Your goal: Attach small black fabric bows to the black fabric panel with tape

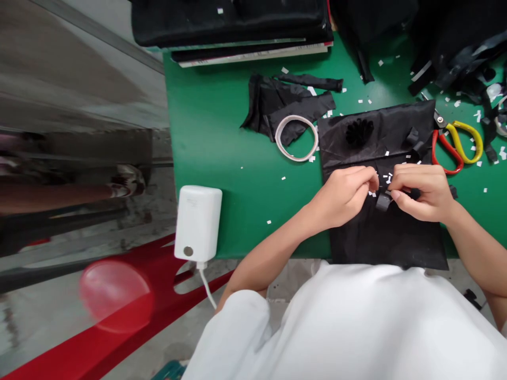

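Over a sheet of black fabric (386,237) both hands are close together. My right hand (422,191) pinches the end of a short black strip (383,202), which curls under its fingertips. The fingers of my left hand (350,192) are curled and pressed together; whatever is in them is hidden. Small white paper bits (387,178) lie scattered between the hands. Beyond the left hand a ruffled black rosette (359,132) sits on the fabric. More short black strips (412,136) lie ahead of the right hand.
Scissors with red and yellow handles (455,142) lie at the fabric's right edge. A roll of tape (296,138) rests by black scraps (291,100) to the left. On the green table (222,142) stands a white power bank (198,221) with a cable. Stacked black fabric (233,24) lies at the back.
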Motion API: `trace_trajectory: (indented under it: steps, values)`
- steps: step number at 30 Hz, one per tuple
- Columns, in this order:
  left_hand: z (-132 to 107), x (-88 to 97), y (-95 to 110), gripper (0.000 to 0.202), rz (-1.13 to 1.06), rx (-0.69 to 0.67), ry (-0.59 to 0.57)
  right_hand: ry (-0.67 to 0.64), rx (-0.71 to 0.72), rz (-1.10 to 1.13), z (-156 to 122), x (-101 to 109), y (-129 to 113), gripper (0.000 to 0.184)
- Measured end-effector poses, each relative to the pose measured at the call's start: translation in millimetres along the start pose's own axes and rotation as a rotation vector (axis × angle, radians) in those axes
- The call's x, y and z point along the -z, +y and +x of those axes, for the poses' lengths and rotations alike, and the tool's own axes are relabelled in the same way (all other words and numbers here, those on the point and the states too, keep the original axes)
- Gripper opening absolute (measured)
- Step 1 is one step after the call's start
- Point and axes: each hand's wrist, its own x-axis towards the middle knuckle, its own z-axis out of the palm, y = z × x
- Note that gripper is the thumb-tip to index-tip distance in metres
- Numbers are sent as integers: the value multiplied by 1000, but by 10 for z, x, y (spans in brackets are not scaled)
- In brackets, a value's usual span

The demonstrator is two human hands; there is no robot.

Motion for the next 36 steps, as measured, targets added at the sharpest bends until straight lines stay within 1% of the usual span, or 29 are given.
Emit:
trace_trajectory:
  steps: [8, 10, 13, 16, 20, 24, 28, 31, 33, 36]
  values:
    - [-8, 18, 22, 27, -82, 4, 123, 12, 4, -49, 12, 26, -3, 20]
    - [-5, 21, 26, 28, -126, 1, 125, 13, 5, -60, 17, 30, -5, 20]
    - [-3, 13, 13, 29, -191, -23, 97, 15, 10, -78, 21, 34, -5, 19]
    - [-3, -17, -9, 23, -250, -27, 94, 17, 12, -99, 23, 38, 1, 19]
    - [7, -69, -30, 12, -332, -30, 149, 27, 6, -110, 19, 38, 12, 19]
    - [16, -90, -30, 9, -358, -50, 187, 40, -10, -112, 14, 27, 14, 19]
    - [11, -87, -6, 8, -358, 30, 189, 79, -48, -127, 9, 27, 23, 18]
    - [11, -88, 10, 9, -371, 80, 221, 180, -110, -177, 7, 21, 54, 21]
    - [15, -94, 10, 9, -392, 100, 244, 224, -140, -205, 9, 3, 76, 24]
    - [23, -108, -5, 10, -422, 124, 257, 190, -145, -201, 18, -33, 83, 26]
